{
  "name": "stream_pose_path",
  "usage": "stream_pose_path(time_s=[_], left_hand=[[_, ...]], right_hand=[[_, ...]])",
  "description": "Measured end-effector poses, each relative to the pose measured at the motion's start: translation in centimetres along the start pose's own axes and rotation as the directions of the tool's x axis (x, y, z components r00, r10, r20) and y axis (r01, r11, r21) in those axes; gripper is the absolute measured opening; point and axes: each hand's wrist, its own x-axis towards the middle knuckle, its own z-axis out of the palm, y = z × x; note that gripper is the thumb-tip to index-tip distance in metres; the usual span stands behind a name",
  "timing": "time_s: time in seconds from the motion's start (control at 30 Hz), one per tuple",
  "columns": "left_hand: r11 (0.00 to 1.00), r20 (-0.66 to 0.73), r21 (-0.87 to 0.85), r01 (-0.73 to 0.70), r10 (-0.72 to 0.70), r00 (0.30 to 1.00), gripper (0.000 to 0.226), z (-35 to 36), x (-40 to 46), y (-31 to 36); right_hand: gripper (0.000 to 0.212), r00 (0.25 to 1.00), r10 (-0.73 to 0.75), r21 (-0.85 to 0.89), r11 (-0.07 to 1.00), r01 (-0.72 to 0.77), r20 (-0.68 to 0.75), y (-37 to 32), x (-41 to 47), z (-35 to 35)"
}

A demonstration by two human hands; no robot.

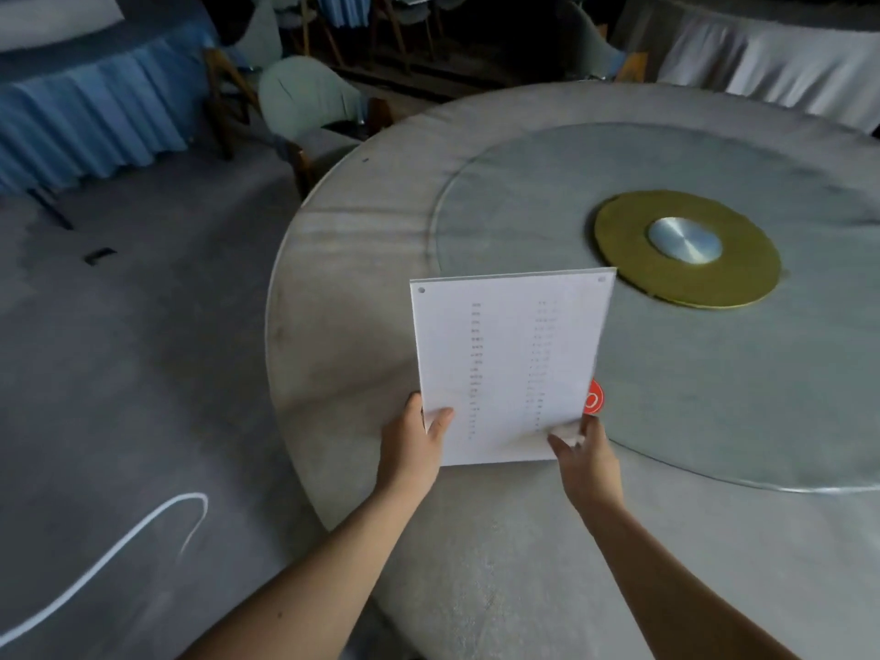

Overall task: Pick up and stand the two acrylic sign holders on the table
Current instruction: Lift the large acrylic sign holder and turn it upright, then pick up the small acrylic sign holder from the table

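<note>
A flat acrylic sign holder (509, 359) with a white printed sheet inside is held above the near part of the round table (362, 259), its face turned up toward me. My left hand (414, 445) grips its lower left corner, thumb on the front. My right hand (585, 450) grips the lower right corner. A small red round piece (594, 397) shows just behind the holder's right edge; I cannot tell what it belongs to. No second sign holder shows clearly.
A large glass turntable (714, 397) covers the table's middle, with a gold disc (685, 250) and a silver hub at its centre. Chairs (309, 102) stand at the far left of the table. Other draped tables (95, 111) stand beyond on grey carpet.
</note>
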Motion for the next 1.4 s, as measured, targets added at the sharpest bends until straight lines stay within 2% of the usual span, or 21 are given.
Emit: stream_pose_path(time_s=[0.1, 0.3, 0.47, 0.57, 0.63, 0.7, 0.8, 0.9, 1.07, 1.2, 1.27, 1.4], left_hand=[[0.999, -0.001, 0.01, -0.034, 0.034, 0.999, 0.016, 0.7, 0.8, 0.3], [0.997, -0.032, -0.001, -0.077, 0.077, 0.997, 0.016, 1.9, 1.4, -0.4], [0.997, -0.019, 0.045, 0.056, -0.055, 0.998, 0.026, 3.8, 1.1, -1.7], [0.992, -0.092, 0.037, 0.125, -0.121, 0.988, 0.037, 5.0, -0.7, -2.6], [0.987, -0.148, 0.015, 0.158, -0.154, 0.977, 0.033, 5.9, -2.8, -2.7], [0.992, -0.159, 0.02, 0.121, -0.116, 0.98, 0.029, 7.2, -5.2, -2.8], [0.998, -0.006, 0.018, 0.054, -0.054, 0.999, 0.023, 9.8, -8.3, -2.1], [0.998, 0.179, 0.019, -0.064, 0.06, 0.982, 0.018, 13.3, -10.9, -0.2], [0.966, 0.448, -0.019, -0.257, 0.238, 0.862, 0.012, 20.1, -15.7, 5.4], [0.925, 0.668, -0.055, -0.376, 0.313, 0.675, 0.011, 25.6, -21.5, 9.8], [0.919, 0.709, -0.064, -0.389, 0.316, 0.63, 0.015, 26.8, -22.5, 11.1], [0.92, 0.838, -0.076, -0.385, 0.268, 0.475, 0.022, 31.0, -26.9, 14.5]], right_hand=[[0.028, 1.0, -0.001, 0.003, 1.0, 0.002, -0.03, 0.5, 0.7, -0.1], [0.029, 0.999, -0.008, 0.007, 1.0, 0.009, -0.048, 0.6, 1.5, 0.2], [0.044, 0.995, -0.004, 0.125, 0.992, 0.016, -0.099, 1.3, 0.7, -0.4], [0.047, 0.995, 0.012, 0.183, 0.983, 0.007, -0.103, 2.3, -0.9, -1.5], [0.048, 0.993, 0.014, 0.182, 0.983, 0.008, -0.121, 3.5, -2.6, -2.6], [0.047, 0.988, 0.018, 0.193, 0.981, 0.012, -0.152, 5.2, -4.5, -4.2], [0.046, 0.979, 0.032, 0.199, 0.98, 0.008, -0.199, 8.2, -7.5, -7.5], [0.045, 0.964, 0.082, 0.199, 0.979, -0.032, -0.251, 11.2, -10.3, -11.2], [0.045, 0.887, 0.141, 0.188, 0.98, -0.063, -0.44, 15.8, -14.9, -17.9], [0.045, 0.771, 0.249, 0.223, 0.965, -0.142, -0.586, 20.7, -19.0, -23.4], [0.043, 0.749, 0.268, 0.232, 0.96, -0.156, -0.606, 21.9, -19.6, -24.5], [0.039, 0.627, 0.363, 0.292, 0.931, -0.218, -0.69, 26.0, -21.6, -27.3]])
